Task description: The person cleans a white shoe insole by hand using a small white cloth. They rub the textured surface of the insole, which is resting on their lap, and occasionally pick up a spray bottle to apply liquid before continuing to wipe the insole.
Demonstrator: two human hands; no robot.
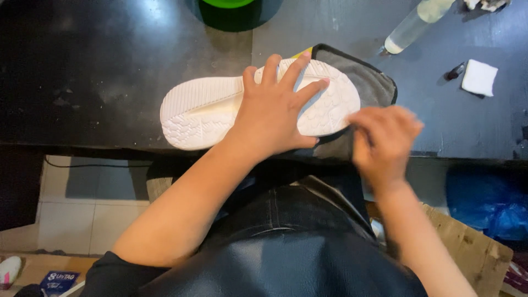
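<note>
L hand (273,113) flat on an upturned white shoe (220,107), R hand (383,138) at its toe end by the counter's (110,66) near edge.

Shoe lies sole-up, lengthwise along the near edge, toe end resting on a grey cloth (374,82) w/ dark trim; heel end on bare dark counter. L fingers (297,69) spread wide, palm pressed on the mid/front sole. R hand blurred, just right of the toe, over the cloth's near corner; fingers look curled in, but can't tell if they pinch anything. Far right of the counter: clear plastic bottle (412,25) lying tilted, white folded pad (479,77) w/ a small dark item just beside it. Green round thing (226,3) at the far edge, cut off. Blue bag (487,198) below the counter, right side.
</note>
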